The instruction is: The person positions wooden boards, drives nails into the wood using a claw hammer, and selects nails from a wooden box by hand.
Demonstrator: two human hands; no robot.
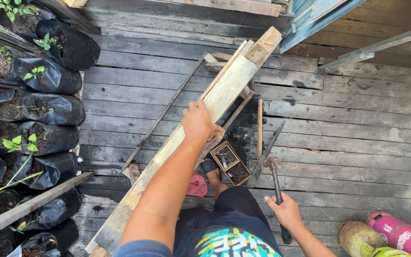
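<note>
Pale, rough-sawn wooden plank (205,114) on grey, weathered deck boards (348,119). Hammer (277,190): dull rusty metal head, dark matt handle. Grow bags (53,112): glossy black plastic. Gas cylinders (386,238): painted metal, scuffed.

The long pale plank (186,138) runs off the bottom edge at its near end, and the left hand (197,120) lying on it covers a stretch of its face. Behind that forearm, part of the small wooden box (230,163) is hidden; its contents are dark bits too small to tell apart. The right hand (285,211) wraps the hammer (276,183), hiding the middle of the handle. A red object (197,185) by the foot is half covered by the arm. The pink gas cylinder (398,234) and the yellowish one (359,238) are cut off at the corner, as are the black plant bags (48,78) along the left edge.
</note>
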